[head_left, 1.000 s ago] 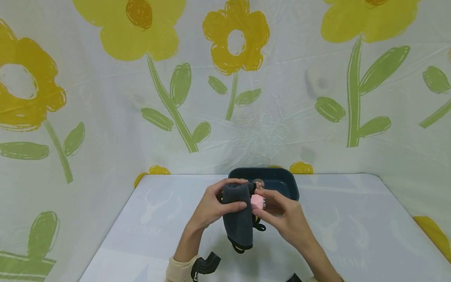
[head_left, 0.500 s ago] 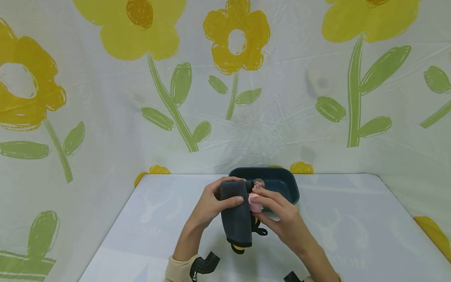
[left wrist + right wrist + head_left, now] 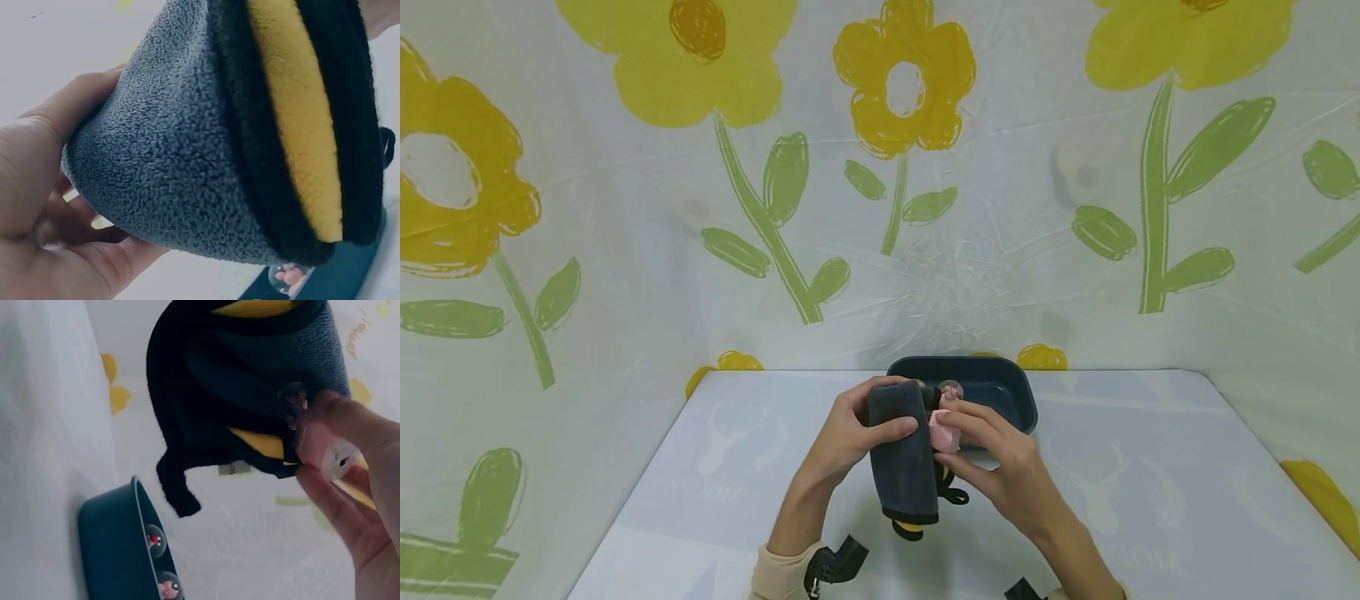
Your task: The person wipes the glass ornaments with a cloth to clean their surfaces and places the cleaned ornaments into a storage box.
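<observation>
My left hand (image 3: 850,429) grips a folded grey cloth (image 3: 902,454) with black trim and a yellow lining, thumb across its front. The cloth hangs above the table, its yellow and black layers facing the left wrist camera (image 3: 300,119). My right hand (image 3: 1011,458) pinches a small pink-based snow globe (image 3: 944,431) between thumb and fingers, right beside the cloth. In the right wrist view, the globe's clear dome (image 3: 292,400) overlaps the cloth's dark folds, and a white part with a black dot shows on the pink base (image 3: 315,444).
A dark teal tray (image 3: 1015,392) stands at the table's back edge, just behind my hands. Inside it are clear globes with small figures, one holding red (image 3: 155,540) and one pink (image 3: 167,587). A black loop (image 3: 953,493) dangles from the cloth. A flowered sheet (image 3: 970,208) hangs behind the table.
The cloth and my left hand have shifted slightly left. My right hand has moved a little left with the snow globe, its pink base turning and its fingers shifting over it.
</observation>
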Demonstrator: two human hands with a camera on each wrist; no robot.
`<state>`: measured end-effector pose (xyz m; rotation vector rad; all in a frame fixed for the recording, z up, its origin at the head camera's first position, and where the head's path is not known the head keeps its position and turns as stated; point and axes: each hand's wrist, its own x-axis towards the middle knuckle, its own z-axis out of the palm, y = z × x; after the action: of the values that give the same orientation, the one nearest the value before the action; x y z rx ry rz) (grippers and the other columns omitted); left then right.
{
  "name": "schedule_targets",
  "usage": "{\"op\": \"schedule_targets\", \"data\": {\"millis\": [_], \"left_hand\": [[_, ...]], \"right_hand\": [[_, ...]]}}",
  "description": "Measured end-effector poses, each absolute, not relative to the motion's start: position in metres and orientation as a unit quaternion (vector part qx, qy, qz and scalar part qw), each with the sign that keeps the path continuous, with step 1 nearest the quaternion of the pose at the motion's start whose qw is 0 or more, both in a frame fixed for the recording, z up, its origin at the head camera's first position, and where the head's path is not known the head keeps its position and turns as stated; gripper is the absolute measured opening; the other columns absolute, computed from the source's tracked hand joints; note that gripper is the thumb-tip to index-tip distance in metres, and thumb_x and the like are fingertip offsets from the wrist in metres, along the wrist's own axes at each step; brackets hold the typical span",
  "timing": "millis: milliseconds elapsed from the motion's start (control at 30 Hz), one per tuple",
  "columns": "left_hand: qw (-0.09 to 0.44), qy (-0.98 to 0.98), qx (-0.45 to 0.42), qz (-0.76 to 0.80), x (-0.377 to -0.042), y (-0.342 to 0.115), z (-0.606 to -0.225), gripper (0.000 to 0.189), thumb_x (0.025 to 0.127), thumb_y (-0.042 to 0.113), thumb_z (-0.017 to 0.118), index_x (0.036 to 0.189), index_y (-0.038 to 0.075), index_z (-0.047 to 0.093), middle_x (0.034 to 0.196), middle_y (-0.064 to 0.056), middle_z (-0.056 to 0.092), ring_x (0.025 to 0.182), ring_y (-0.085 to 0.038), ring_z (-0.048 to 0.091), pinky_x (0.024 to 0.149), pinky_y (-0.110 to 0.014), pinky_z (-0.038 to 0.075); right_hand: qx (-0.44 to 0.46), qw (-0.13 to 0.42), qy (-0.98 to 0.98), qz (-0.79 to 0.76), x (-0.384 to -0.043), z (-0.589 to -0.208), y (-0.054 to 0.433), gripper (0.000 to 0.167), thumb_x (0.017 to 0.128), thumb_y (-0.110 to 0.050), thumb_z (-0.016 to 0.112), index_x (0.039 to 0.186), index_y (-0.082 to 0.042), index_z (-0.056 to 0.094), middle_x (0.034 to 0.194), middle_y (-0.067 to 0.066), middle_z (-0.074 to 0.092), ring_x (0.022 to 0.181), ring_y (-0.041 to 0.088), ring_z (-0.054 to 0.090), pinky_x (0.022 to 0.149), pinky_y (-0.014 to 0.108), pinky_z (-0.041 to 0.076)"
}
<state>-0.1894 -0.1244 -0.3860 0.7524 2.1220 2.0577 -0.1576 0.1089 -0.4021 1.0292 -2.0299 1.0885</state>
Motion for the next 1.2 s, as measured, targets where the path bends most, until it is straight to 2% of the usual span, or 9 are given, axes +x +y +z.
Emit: {"op": "schedule_targets", "data": {"millis": [100,267,400,533,667,800,1067,1200], "left_hand": [[0.045,0.697,0.251,0.67,-0.1891,-0.1243,-0.3864,0.046,0.085,0.016,0.075,0.129,0.019,0.061,0.109,-0.01,0.066,0.093,-0.022,0.064,0.08,-0.039,0.057],[0.051,0.7,0.262,0.663,-0.1891,-0.1223,-0.3868,0.047,0.085,0.017,0.076,0.13,0.019,0.061,0.113,-0.012,0.067,0.093,-0.022,0.065,0.08,-0.038,0.058],[0.058,0.705,0.266,0.655,-0.1887,-0.1194,-0.3869,0.047,0.084,0.021,0.077,0.129,0.02,0.062,0.115,-0.013,0.066,0.093,-0.021,0.067,0.081,-0.038,0.059],[0.052,0.712,0.271,0.646,-0.1886,-0.1166,-0.3876,0.046,0.084,0.024,0.078,0.127,0.02,0.062,0.125,-0.01,0.064,0.096,-0.023,0.066,0.082,-0.037,0.059],[0.05,0.717,0.268,0.641,-0.1883,-0.1153,-0.3882,0.047,0.083,0.025,0.079,0.127,0.021,0.063,0.134,-0.006,0.059,0.099,-0.024,0.065,0.082,-0.037,0.058],[0.05,0.719,0.266,0.64,-0.1884,-0.1151,-0.3887,0.047,0.083,0.025,0.079,0.127,0.022,0.063,0.134,-0.005,0.059,0.099,-0.025,0.065,0.083,-0.037,0.058],[0.048,0.715,0.264,0.646,-0.1883,-0.1164,-0.3871,0.044,0.083,0.021,0.078,0.125,0.023,0.064,0.118,-0.007,0.066,0.096,-0.023,0.066,0.083,-0.039,0.057],[0.045,0.71,0.259,0.653,-0.1891,-0.1172,-0.3865,0.045,0.084,0.02,0.078,0.126,0.02,0.063,0.111,-0.012,0.067,0.091,-0.023,0.066,0.08,-0.038,0.058]], "right_hand": [[0.35,0.274,-0.78,0.44,-0.1562,-0.4019,0.1084,0.057,0.073,-0.006,0.085,0.125,-0.01,0.064,0.118,0.007,0.069,0.1,0.012,0.068,0.08,0.017,0.055],[0.279,0.242,-0.805,0.464,-0.1547,-0.4029,0.1081,0.043,0.082,-0.011,0.079,0.123,-0.011,0.067,0.097,0.001,0.074,0.071,0.004,0.066,0.066,0.019,0.057],[0.226,0.203,-0.824,0.478,-0.1536,-0.4027,0.1088,0.029,0.089,-0.016,0.072,0.117,-0.009,0.069,0.081,-0.001,0.073,0.061,-0.001,0.065,0.059,0.02,0.056],[0.171,0.136,-0.832,0.509,-0.1528,-0.3991,0.1103,0.025,0.094,-0.025,0.066,0.113,-0.009,0.07,0.076,0.0,0.072,0.055,0.002,0.064,0.057,0.022,0.056],[0.13,0.078,-0.832,0.533,-0.1535,-0.3957,0.112,0.031,0.096,-0.033,0.062,0.111,-0.007,0.071,0.073,0.002,0.07,0.053,0.007,0.065,0.057,0.022,0.056],[0.122,0.055,-0.832,0.539,-0.1546,-0.3949,0.1126,0.034,0.096,-0.036,0.062,0.113,-0.007,0.07,0.075,0.003,0.071,0.056,0.008,0.067,0.059,0.022,0.057],[0.191,0.111,-0.829,0.514,-0.1532,-0.3973,0.1142,0.034,0.09,-0.029,0.071,0.121,-0.016,0.066,0.094,0.003,0.074,0.066,0.003,0.068,0.064,0.023,0.057],[0.238,0.157,-0.812,0.509,-0.1535,-0.3985,0.1137,0.042,0.082,-0.025,0.079,0.121,-0.021,0.066,0.111,-0.001,0.072,0.081,0.004,0.07,0.07,0.024,0.059]]}}
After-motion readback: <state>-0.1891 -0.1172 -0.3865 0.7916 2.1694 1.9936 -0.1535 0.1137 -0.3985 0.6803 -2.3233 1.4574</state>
